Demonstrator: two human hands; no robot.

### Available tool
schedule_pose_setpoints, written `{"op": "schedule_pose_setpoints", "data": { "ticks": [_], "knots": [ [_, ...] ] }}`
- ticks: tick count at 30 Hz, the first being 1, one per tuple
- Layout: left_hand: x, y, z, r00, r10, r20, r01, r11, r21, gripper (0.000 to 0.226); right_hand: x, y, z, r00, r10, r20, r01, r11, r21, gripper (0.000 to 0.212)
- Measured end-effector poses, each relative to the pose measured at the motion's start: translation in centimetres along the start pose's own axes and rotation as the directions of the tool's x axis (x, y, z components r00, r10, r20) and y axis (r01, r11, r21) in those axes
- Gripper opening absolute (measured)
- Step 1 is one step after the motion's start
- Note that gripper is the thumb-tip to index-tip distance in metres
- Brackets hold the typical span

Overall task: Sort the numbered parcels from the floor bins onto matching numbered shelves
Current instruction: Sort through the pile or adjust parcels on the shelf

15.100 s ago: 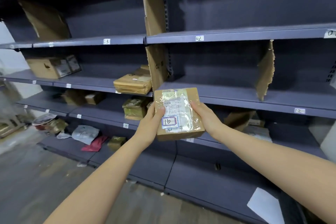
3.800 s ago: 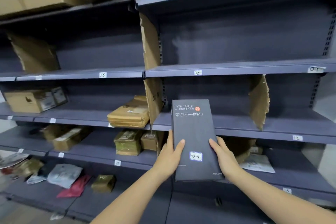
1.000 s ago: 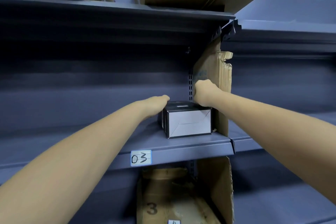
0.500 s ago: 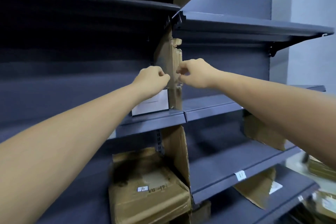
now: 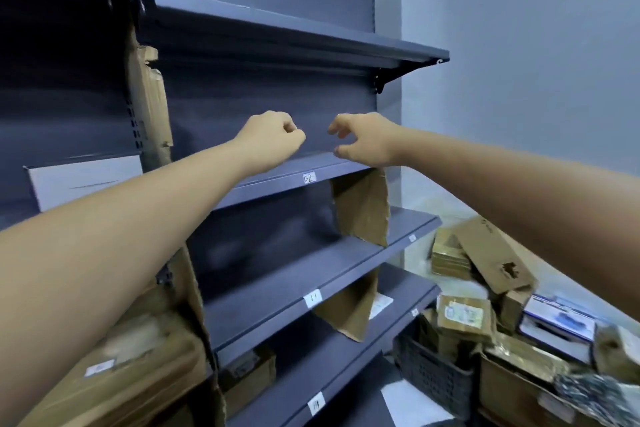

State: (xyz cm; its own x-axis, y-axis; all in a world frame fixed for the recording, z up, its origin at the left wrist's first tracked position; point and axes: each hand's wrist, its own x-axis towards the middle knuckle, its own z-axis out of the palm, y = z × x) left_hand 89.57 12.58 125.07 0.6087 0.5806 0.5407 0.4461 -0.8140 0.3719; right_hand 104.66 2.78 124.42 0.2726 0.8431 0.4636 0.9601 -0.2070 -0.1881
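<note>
I am holding both hands up in front of the shelf tagged 02 [image 5: 309, 178], neither carrying anything. My left hand [image 5: 273, 140] is curling into a loose fist, empty; my right hand [image 5: 363, 142] is hanging with fingers half bent, thumb and forefinger apart, also empty. The white-ended box [image 5: 83, 184] is sitting on the neighbouring shelf at far left, beside the cardboard divider [image 5: 149, 107]. I judge one parcel is placed and I am between parcels. Next I am needing to turn down to the floor pile [image 5: 485, 288] and the black crate [image 5: 433, 367] at lower right, pick one parcel and read its number. The heaped cartons are overlapping, so labels may be hidden. Shelf 11 [image 5: 313, 298] lies below.
</note>
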Motion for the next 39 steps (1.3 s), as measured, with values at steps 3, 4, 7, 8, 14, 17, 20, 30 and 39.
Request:
{"op": "schedule_pose_setpoints", "data": {
  "ticks": [3, 4, 7, 8, 14, 17, 20, 30, 39],
  "knots": [
    [0.8, 4.2, 4.3, 0.996, 0.058, 0.061, -0.055, 0.997, -0.054, 0.025, -3.0, 5.7, -1.6, 0.997, 0.066, 0.026, -0.065, 0.997, -0.047, 0.045],
    [0.9, 5.6, 6.0, 0.994, 0.070, 0.084, -0.064, 0.995, -0.072, 0.025, -4.1, 7.7, -2.0, 0.995, 0.090, 0.037, -0.087, 0.994, -0.070, 0.045],
    [1.2, 9.7, 11.1, 0.983, 0.108, 0.146, -0.093, 0.990, -0.104, 0.024, -7.3, 13.5, -2.7, 0.981, 0.183, 0.070, -0.174, 0.978, -0.112, 0.046],
    [1.3, 11.1, 12.8, 0.979, 0.125, 0.160, -0.107, 0.987, -0.117, 0.024, -8.4, 15.4, -2.9, 0.974, 0.211, 0.080, -0.201, 0.972, -0.118, 0.046],
    [1.6, 18.2, 22.9, 0.934, 0.204, 0.293, -0.146, 0.968, -0.206, 0.025, -14.0, 25.3, -3.3, 0.927, 0.353, 0.125, -0.334, 0.931, -0.149, 0.046],
    [2.1, 20.6, 27.6, 0.894, 0.249, 0.373, -0.170, 0.958, -0.231, 0.027, -16.2, 29.7, -3.0, 0.902, 0.410, 0.139, -0.387, 0.907, -0.165, 0.046],
    [2.6, 22.9, 31.7, 0.855, 0.285, 0.433, -0.179, 0.946, -0.269, 0.027, -17.8, 33.7, -2.3, 0.879, 0.458, 0.129, -0.435, 0.884, -0.171, 0.043],
    [9.9, 25.8, 45.6, 0.778, 0.359, 0.516, -0.157, 0.906, -0.394, 0.027, -17.4, 46.4, 1.3, 0.787, 0.605, 0.124, -0.585, 0.794, -0.164, 0.045],
    [20.0, 26.8, 56.6, 0.708, 0.413, 0.573, -0.257, 0.906, -0.336, 0.032, -14.4, 58.1, 4.7, 0.674, 0.728, 0.120, -0.714, 0.685, -0.143, 0.046]
  ]
}}
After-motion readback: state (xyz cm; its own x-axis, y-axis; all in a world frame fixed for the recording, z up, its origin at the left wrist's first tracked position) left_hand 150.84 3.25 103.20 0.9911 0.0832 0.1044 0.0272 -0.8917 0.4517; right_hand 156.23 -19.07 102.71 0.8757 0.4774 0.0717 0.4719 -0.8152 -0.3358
